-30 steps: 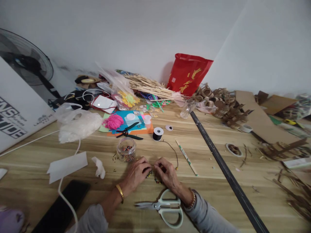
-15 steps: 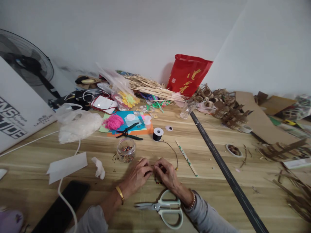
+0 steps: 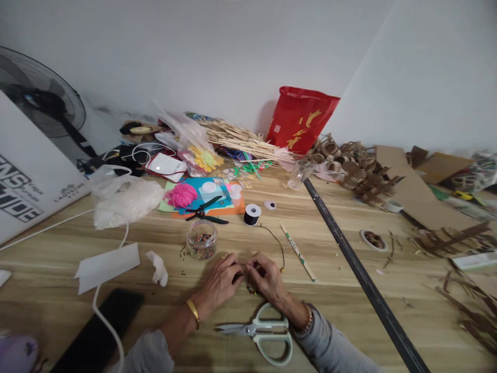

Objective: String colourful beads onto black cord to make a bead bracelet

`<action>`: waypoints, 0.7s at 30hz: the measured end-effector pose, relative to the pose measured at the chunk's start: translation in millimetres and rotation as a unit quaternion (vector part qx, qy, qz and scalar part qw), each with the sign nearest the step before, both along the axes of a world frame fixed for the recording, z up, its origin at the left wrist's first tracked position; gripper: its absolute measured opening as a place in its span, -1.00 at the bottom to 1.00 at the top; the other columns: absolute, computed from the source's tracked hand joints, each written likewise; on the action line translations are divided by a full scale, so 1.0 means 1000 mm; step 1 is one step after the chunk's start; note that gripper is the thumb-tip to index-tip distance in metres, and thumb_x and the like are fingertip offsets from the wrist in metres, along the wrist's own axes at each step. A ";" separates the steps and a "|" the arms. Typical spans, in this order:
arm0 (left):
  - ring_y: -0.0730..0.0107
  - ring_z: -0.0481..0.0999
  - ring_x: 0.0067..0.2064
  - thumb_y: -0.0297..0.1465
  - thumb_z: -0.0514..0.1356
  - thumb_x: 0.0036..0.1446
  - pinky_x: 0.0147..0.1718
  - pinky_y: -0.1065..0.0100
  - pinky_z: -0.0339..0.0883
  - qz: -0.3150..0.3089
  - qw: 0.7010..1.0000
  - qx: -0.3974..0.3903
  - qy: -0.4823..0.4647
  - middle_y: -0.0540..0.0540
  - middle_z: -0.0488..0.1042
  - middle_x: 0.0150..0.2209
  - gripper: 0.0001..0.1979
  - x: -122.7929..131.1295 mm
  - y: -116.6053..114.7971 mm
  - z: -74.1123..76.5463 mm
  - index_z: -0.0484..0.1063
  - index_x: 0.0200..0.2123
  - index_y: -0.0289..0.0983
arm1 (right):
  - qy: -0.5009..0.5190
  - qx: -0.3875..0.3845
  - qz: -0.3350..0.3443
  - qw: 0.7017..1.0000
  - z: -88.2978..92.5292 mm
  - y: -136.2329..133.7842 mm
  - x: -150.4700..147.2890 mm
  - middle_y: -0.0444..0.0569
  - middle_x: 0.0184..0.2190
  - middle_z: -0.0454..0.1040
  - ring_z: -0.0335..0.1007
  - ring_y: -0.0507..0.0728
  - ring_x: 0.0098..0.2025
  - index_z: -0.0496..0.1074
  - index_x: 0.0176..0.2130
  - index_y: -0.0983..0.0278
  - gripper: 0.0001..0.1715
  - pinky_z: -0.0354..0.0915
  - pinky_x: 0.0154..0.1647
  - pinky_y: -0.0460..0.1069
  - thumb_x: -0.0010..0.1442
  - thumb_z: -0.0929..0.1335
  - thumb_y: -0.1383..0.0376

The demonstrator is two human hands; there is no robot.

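Observation:
A thin dark cord (image 3: 278,239) runs from the black spool (image 3: 252,214) down to my hands, with a few small beads (image 3: 281,270) on it beside my right hand. My left hand (image 3: 224,278) pinches the cord between thumb and forefinger. Close by, my right hand (image 3: 267,277) pinches it too, fingertips nearly meeting the left ones. More beads (image 3: 252,292) hang on a loop of cord under my right hand. Pale-handled scissors (image 3: 267,331) lie below my hands, blades pointing left. A clear jar (image 3: 202,240) of coloured beads stands beyond my left hand.
Pliers (image 3: 205,211) and pink yarn (image 3: 181,195) rest on coloured sheets. A wrapped stick (image 3: 298,253) lies right of the cord. A black strip (image 3: 361,269) crosses the table; a small bowl (image 3: 373,240) sits past it. A dark phone-like slab (image 3: 99,331) lies front left.
My hands stay almost in place, both still pinching the cord. My left fingers shift very slightly; the things on the table have not moved.

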State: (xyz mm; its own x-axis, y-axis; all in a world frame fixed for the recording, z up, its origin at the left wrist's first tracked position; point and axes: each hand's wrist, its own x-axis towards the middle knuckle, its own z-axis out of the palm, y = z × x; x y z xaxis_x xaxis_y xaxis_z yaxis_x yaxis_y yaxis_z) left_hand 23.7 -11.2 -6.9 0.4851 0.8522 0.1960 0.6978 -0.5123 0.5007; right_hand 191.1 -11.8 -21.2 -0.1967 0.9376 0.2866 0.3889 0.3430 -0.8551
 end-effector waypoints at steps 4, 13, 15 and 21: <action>0.28 0.43 -0.24 -0.56 0.25 0.05 -0.23 0.30 0.34 0.007 1.000 -0.001 0.002 -0.08 0.41 -0.33 -0.92 0.000 0.001 0.000 0.52 -0.40 -0.28 | 0.007 -0.005 0.000 1.000 -0.001 0.000 0.000 -0.12 -0.53 0.36 0.26 0.00 -0.55 0.36 -0.42 0.29 -0.77 0.18 -0.56 -0.13 0.21 0.28 0.21; 0.26 0.44 -0.24 -0.57 0.25 0.02 -0.23 0.29 0.33 0.017 0.999 0.003 -0.047 -0.09 0.44 -0.35 -0.91 -0.001 0.002 -0.001 0.51 -0.46 -0.29 | 0.005 -0.006 0.001 1.000 -0.004 0.001 0.001 -0.11 -0.51 0.37 0.27 0.01 -0.52 0.37 -0.41 0.29 -0.78 0.18 -0.54 -0.13 0.21 0.28 0.22; 0.26 0.44 -0.25 -0.57 0.24 0.02 -0.24 0.30 0.32 0.028 0.996 0.010 -0.087 -0.09 0.45 -0.37 -0.90 -0.001 0.003 -0.001 0.50 -0.48 -0.29 | 0.011 -0.012 0.002 1.000 -0.005 0.001 0.002 -0.10 -0.50 0.38 0.30 0.02 -0.49 0.38 -0.39 0.29 -0.79 0.19 -0.52 -0.13 0.22 0.29 0.22; 0.36 0.45 -0.42 -0.52 0.19 0.01 -0.40 0.38 0.32 0.096 0.957 -0.090 -0.257 -0.07 0.51 -0.50 -0.90 -0.002 0.008 -0.003 0.52 -0.48 -0.32 | 0.047 -0.025 -0.006 0.999 -0.002 0.001 0.001 -0.11 -0.51 0.36 0.27 0.00 -0.52 0.36 -0.40 0.29 -0.76 0.18 -0.56 -0.14 0.22 0.29 0.19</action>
State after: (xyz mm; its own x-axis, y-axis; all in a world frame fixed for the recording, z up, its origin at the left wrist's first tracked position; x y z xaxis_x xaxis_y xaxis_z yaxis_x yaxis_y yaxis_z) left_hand 21.7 -3.2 -10.2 0.1952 0.9584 0.2081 0.4085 -0.2724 0.8712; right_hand 192.6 -10.5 -23.5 -0.1596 0.9533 0.2564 0.3096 0.2950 -0.9039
